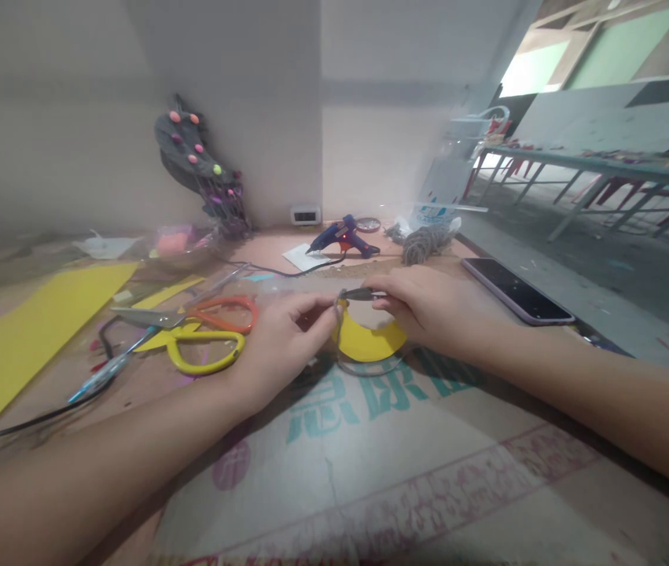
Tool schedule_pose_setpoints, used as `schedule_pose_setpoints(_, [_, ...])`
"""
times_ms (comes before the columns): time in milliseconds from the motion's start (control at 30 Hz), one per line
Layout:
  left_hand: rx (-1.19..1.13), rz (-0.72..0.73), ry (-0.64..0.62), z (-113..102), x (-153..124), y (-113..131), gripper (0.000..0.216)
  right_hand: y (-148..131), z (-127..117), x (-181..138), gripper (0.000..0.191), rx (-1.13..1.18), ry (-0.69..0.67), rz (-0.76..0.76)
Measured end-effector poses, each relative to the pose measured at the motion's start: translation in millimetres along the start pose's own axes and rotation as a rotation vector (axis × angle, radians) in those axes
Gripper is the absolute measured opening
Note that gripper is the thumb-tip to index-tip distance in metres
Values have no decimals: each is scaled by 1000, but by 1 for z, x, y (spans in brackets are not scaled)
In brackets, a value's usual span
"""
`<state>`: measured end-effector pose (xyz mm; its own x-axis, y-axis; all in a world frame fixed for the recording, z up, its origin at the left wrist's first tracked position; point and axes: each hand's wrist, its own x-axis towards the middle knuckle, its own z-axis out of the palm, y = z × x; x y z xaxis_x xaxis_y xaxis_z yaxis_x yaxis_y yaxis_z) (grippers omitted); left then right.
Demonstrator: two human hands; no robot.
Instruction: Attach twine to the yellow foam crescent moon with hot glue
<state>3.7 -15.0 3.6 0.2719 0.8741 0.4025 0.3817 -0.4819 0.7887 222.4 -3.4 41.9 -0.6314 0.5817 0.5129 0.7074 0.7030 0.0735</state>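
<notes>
Near the middle of the table, my left hand (290,338) pinches the left tip of a yellow crescent-shaped cutout (369,343). A thin grey cord (363,372) runs from those fingers and loops below the cutout. My right hand (413,303) is closed, with thumb and fingertips on a dark, narrow, tapered piece (359,294) whose end meets the cutout's left tip. Whether that piece is a tool or bunched cord, I cannot tell. The right hand partly covers the crescent's right end. Scissors (207,330) with one orange and one yellow handle lie left of my left hand.
A blue glue gun (337,236) rests on white paper at the back, its cable running left. Grey yarn (425,242) and a phone (516,291) lie right. Yellow sheet (33,338) and a blue pen (107,376) lie left. A grey crescent ornament (192,153) leans against the wall.
</notes>
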Motion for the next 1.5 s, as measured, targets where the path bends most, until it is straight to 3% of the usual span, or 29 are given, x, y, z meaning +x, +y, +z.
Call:
schedule_pose_setpoints(1267, [102,79,26,-2,0,1,23,-1,-2,2,25,33,-64,56])
schedule_pose_setpoints(1500, [19,-7,7,-1,1,1,26,-2,-2,1,27,58,-96,100])
